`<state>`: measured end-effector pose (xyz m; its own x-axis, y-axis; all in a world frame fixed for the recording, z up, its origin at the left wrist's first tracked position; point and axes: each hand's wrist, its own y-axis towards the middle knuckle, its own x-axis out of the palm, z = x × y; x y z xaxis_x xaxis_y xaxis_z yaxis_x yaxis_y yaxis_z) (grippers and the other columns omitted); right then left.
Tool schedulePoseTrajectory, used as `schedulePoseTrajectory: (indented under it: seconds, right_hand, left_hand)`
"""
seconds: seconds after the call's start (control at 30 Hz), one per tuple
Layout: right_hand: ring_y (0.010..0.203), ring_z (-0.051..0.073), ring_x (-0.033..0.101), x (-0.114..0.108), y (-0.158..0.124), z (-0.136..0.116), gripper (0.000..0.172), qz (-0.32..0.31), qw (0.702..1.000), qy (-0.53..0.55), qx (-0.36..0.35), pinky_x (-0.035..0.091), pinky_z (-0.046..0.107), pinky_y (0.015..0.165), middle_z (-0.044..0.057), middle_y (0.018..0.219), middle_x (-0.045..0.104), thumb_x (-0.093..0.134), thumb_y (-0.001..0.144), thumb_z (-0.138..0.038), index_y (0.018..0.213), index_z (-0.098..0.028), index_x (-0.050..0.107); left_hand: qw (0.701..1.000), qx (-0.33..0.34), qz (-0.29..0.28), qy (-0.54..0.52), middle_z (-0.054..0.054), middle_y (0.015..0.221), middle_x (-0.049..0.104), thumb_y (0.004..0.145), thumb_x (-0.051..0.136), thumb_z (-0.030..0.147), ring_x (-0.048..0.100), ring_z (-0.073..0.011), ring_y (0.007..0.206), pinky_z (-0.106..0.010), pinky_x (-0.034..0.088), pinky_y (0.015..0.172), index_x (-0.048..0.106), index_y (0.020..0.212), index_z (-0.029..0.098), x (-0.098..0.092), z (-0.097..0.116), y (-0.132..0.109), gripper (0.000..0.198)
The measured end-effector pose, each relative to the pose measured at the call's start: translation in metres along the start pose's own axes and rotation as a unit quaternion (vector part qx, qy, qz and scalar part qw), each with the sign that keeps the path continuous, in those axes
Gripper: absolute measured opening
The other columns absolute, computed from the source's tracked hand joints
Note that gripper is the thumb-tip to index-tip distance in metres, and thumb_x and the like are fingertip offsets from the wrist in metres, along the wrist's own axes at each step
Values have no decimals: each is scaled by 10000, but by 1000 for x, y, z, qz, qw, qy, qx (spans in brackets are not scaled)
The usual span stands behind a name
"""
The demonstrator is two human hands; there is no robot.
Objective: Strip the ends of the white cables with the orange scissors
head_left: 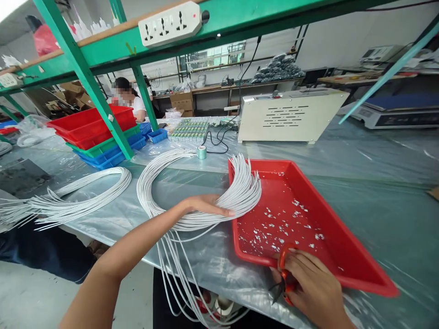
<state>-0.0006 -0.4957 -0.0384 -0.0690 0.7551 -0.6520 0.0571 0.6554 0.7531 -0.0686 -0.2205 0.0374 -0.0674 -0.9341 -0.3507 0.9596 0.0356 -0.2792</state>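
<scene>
My left hand is closed round a thick coil of white wires, near the bunched end that leans over the rim of a red tray. Several loose wires from the coil hang down over the table's front edge. Small silvery-white scraps lie scattered over the tray floor. In my right hand, at the tray's front rim, are scissors with orange-red handles. Their dark blades point down toward the table edge, apart from the wires.
A second bundle of white wires lies on the left. Behind are a small tape roll, a beige machine and stacked bins. A green frame post rises on the left. A co-worker sits across the table.
</scene>
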Motion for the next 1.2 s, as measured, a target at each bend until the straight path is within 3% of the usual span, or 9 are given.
schedulePoseTrajectory:
  seconds: [0.2, 0.43, 0.63, 0.83, 1.03, 1.2]
  right_hand:
    - [662, 204, 525, 0, -4, -2, 111, -15, 999, 6, 37, 423, 391, 752, 54, 694, 577, 464, 858, -115, 759, -162, 479]
    - [663, 199, 518, 0, -5, -2, 101, -17, 999, 6, 48, 430, 389, 762, 44, 692, 576, 470, 844, -121, 759, -176, 470]
    - [658, 198, 519, 0, -5, -1, 109, -16, 998, 5, 57, 432, 390, 760, 49, 696, 579, 462, 834, -110, 751, -179, 466]
    - [660, 195, 517, -3, -4, -1, 122, -30, 997, 12, 65, 423, 392, 779, 38, 702, 571, 447, 832, -94, 760, -190, 468]
    - [648, 191, 489, -3, -3, -1, 121, -31, 997, 22, 70, 423, 399, 773, 41, 691, 562, 441, 826, -80, 761, -181, 452]
    - [657, 195, 483, -4, -3, -2, 143, -36, 996, 27, 81, 410, 403, 768, 35, 678, 549, 425, 826, -64, 745, -181, 441]
  left_hand:
    - [995, 11, 78, -59, -51, 872, 696, 541, 743, 306, 612, -205, 814, -301, 470, 790, 675, 889, 111, 23, -13, 8, 404]
    - [968, 22, 224, -110, -62, 824, 687, 583, 727, 344, 617, -192, 748, -265, 466, 676, 656, 898, 96, 12, -5, 4, 407]
    - [943, -1, 307, -132, -42, 759, 674, 639, 714, 316, 614, -153, 672, -256, 471, 644, 642, 853, 94, 3, -7, 15, 317]
    - [930, -71, 345, -109, -33, 855, 626, 843, 519, 298, 603, -131, 701, -298, 507, 633, 582, 929, 109, -8, -26, 39, 217]
    - [928, -156, 335, -37, -46, 922, 610, 851, 505, 302, 601, -152, 766, -322, 508, 667, 569, 973, 116, -18, -39, 53, 232]
    - [912, -198, 354, 67, -63, 1019, 596, 836, 524, 318, 581, -199, 907, -395, 467, 789, 566, 1009, 131, -21, -39, 55, 258]
